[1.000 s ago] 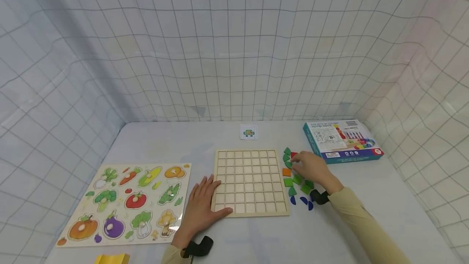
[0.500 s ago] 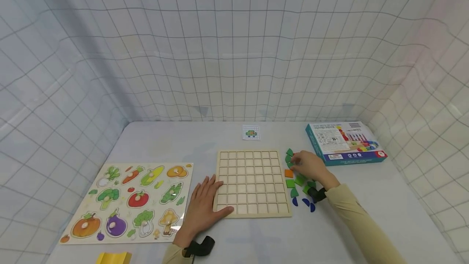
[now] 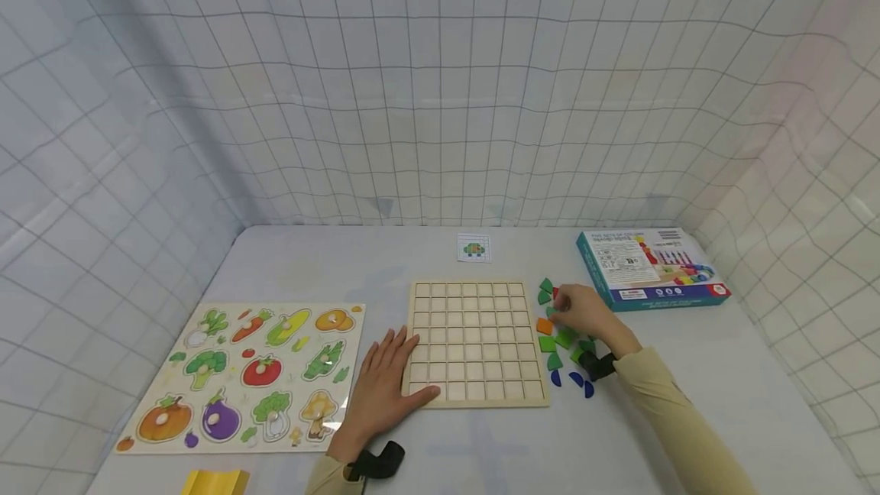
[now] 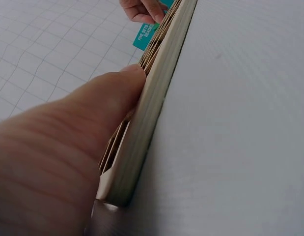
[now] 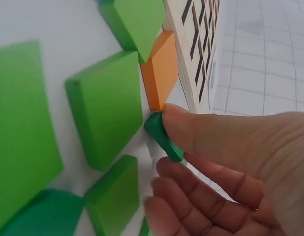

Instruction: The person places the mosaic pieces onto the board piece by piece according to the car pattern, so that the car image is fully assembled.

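A wooden grid board with square cells lies on the table. My left hand rests on its near left corner with fingers spread, the thumb lying over the front edge. To the board's right, my right hand pinches a dark green wooden piece with a curved side between thumb and fingers, tilted up off its flat face. An orange square and light green squares lie right beside it. A red piece is partly hidden behind the fingers.
Blue half-round pieces lie nearest me on the right. A small pattern card lies behind the board, and a toy box at the back right. A vegetable puzzle fills the left, with a yellow block below it.
My right fingers have drawn the dark green piece slightly away from its neighbours, and the orange square has turned a little. My left hand stays on the board; the head view has shifted slightly.
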Demonstrator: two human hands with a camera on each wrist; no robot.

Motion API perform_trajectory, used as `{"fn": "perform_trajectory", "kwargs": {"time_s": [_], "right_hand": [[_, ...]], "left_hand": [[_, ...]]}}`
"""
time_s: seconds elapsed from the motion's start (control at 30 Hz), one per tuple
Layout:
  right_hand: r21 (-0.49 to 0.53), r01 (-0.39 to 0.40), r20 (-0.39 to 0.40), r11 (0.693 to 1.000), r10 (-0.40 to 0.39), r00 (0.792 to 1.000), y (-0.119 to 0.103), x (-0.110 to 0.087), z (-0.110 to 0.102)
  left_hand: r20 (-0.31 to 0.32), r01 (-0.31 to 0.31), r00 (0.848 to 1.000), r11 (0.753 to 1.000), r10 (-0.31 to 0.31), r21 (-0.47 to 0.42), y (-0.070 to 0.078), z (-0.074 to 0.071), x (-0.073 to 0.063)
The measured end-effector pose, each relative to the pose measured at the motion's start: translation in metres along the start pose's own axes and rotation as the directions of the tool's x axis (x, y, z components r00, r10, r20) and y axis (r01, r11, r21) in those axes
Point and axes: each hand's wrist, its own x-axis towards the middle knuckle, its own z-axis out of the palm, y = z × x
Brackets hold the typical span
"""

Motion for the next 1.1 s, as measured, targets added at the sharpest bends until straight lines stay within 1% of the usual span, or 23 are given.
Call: {"fn": "perform_trajectory", "kwargs": {"time_s": [0.1,0.23,0.37,0.53,0.7,0.9,1.1], "right_hand": [[0.033,-0.02,-0.027,0.999,0.021,0.999,0.006,-0.001,0.002],[0.047,-0.005,-0.053,0.999,0.007,0.999,0.012,0.0,0.005],[0.07,0.014,-0.049,0.997,-0.01,0.999,0.016,-0.002,0.006],[0.095,0.012,-0.049,0.995,-0.007,0.999,0.019,-0.006,0.007],[0.112,0.019,-0.053,0.994,-0.013,0.999,0.021,-0.008,0.007],[0.149,0.058,-0.067,0.987,-0.048,0.997,0.019,-0.01,0.007],[0.215,0.132,-0.123,0.968,-0.107,0.987,0.009,-0.01,0.011]], "left_hand": [[0.018,0.013,1.0,1.0,-0.013,0.0,0.0,0.0,0.0],[0.02,0.019,1.0,1.0,-0.019,0.004,0.0,-0.001,0.0],[0.008,0.012,1.0,1.0,-0.012,0.007,0.001,-0.001,0.0],[-0.017,-0.007,1.0,1.0,0.007,0.019,0.001,0.0,0.0],[-0.013,-0.006,1.0,1.0,0.007,0.028,0.001,0.0,0.0],[-0.012,-0.005,1.0,1.0,0.005,0.02,0.001,0.0,0.0],[-0.025,-0.017,1.0,0.999,0.018,0.03,0.0,0.002,0.0]]}}
